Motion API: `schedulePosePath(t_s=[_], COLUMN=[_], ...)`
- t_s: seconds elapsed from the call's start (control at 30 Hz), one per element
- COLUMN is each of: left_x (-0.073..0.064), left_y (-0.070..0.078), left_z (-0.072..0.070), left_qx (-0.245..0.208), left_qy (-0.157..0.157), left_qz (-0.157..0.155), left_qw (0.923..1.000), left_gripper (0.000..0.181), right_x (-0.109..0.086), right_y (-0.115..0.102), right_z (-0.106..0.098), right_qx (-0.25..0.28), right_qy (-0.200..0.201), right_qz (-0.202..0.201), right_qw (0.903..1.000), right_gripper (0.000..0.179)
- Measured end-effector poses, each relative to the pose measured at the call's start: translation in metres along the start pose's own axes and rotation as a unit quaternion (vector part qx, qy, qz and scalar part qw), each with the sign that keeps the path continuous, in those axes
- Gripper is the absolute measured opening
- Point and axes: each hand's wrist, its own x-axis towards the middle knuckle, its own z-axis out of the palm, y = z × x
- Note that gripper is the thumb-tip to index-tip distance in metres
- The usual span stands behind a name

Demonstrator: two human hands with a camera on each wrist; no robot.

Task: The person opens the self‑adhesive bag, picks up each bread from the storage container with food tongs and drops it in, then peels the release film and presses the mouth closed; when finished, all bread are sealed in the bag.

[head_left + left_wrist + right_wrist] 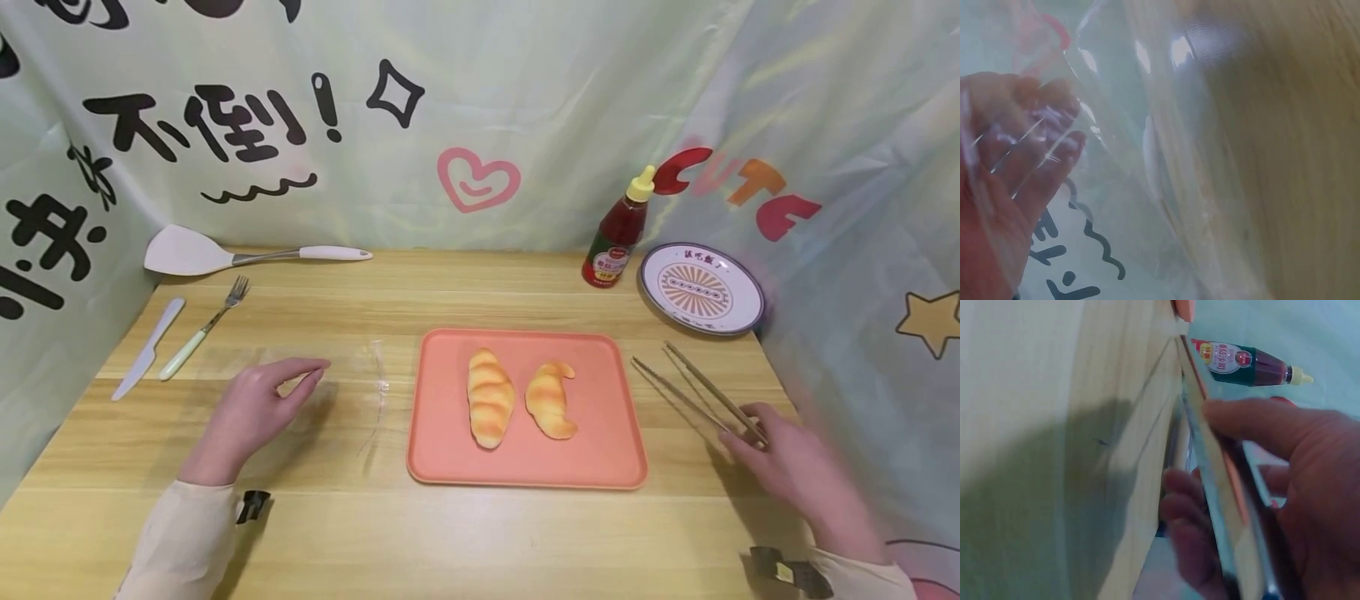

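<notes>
Light wood-grain desk [510, 542], pale fabric backdrop [555, 100] behind and on both sides, printed with black Chinese characters, a pink heart, "CUTE" in colored letters, a star at right. Flat light, soft shadows under both arms.

Things in hand: metal tongs [705, 382], right side of desk, between the coral tray [525, 462] and the right hand [795, 467]. Long, slim, silvery, arms parted at the tips, which point at the tray and sit just right of its edge. Right grip: thumb and fingers pinching the tongs near the rear.

Second: clear plastic film [381, 387], left of the tray. Thin, see-through, creased, shows mostly as glare streaks. Left hand [258, 404]: grip pinching the film, thumb and fingertips together; left wrist view has film across the fingers.

Tray: rounded corners, shallow rim, carries a long ridged bread roll [491, 400] and a curved croissant [550, 402], both golden on top.

Back right: red sauce bottle [617, 237], yellow cap, beside a white plate [697, 287] tilted against the backdrop.
</notes>
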Motion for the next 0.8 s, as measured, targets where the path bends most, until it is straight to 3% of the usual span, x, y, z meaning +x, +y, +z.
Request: schedulePosePath(t_s=[0.43, 0.8], left_x=[0.001, 0.002], left_y=[-0.003, -0.001], left_z=[-0.001, -0.002], left_qx=[0.005, 0.006], left_qy=[0.011, 0.002], left_qz=[0.001, -0.004], left_qw=[0.9999, 1.0], left_gripper=[0.019, 0.019], right_x=[-0.005, -0.012], right_y=[-0.022, -0.046], right_z=[-0.008, -0.01], right_qx=[0.01, 0.01], right_qy=[0.05, 0.018], right_qz=[-0.051, -0.101], right_qw=[0.9974, 0.9946], right_gripper=[0.043, 0.034])
